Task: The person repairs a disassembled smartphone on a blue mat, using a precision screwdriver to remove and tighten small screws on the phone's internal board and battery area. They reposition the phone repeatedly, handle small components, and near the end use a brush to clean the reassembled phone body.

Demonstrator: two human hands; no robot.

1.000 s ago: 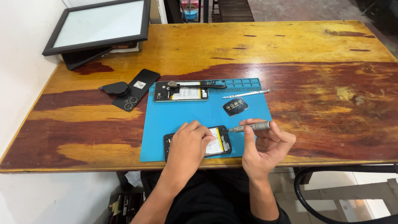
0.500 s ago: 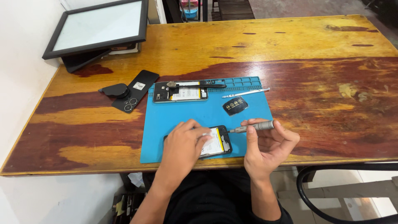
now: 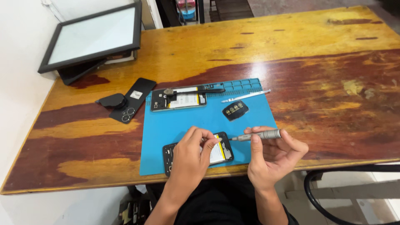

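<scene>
An opened black phone (image 3: 221, 149) with its back off and battery showing lies at the near edge of the blue work mat (image 3: 187, 121). My left hand (image 3: 191, 156) rests on top of it, fingers curled over its middle and pinning it down. My right hand (image 3: 273, 158) grips a slim grey screwdriver (image 3: 260, 135) held nearly level, with the tip pointing left at the phone's right end, close to my left fingertips.
A second opened phone (image 3: 178, 100) lies at the mat's far edge, with tweezers (image 3: 245, 96) and a small dark oval part (image 3: 235, 110) beside it. A black back cover (image 3: 133, 100) and a black pad (image 3: 111, 101) lie left of the mat. A framed panel (image 3: 93, 35) stands at far left.
The screwdriver tip has edged slightly nearer the phone. My left hand stays on the phone; the view has shifted a little.
</scene>
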